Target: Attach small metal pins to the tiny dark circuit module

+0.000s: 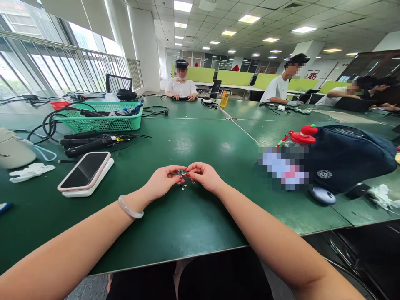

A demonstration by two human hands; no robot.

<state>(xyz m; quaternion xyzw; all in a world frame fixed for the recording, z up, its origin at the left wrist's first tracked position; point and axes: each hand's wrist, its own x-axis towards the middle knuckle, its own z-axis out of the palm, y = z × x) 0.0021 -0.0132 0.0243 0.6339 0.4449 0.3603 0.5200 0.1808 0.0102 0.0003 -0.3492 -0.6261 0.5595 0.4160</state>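
My left hand (pixel 162 181), with a pale bangle at the wrist, is closed in a pinch on a small dark and silvery part (pixel 180 172) just above the green table (pixel 187 225). My right hand (pixel 206 177) meets it fingertip to fingertip, also pinched. Whatever sits between the right fingers is too small to make out. Just below the fingertips a small light-coloured piece (pixel 184 187) lies on the table. Another tiny bit shows beside the right thumb.
To the left are a phone (pixel 86 171) on a white case, a white cloth (pixel 32 172) and a green basket (pixel 103 121) with cables. A dark blue bag (pixel 350 154), a red-lidded bottle (pixel 301 137) and a computer mouse (pixel 323 195) are at right. Several people sit farther off.
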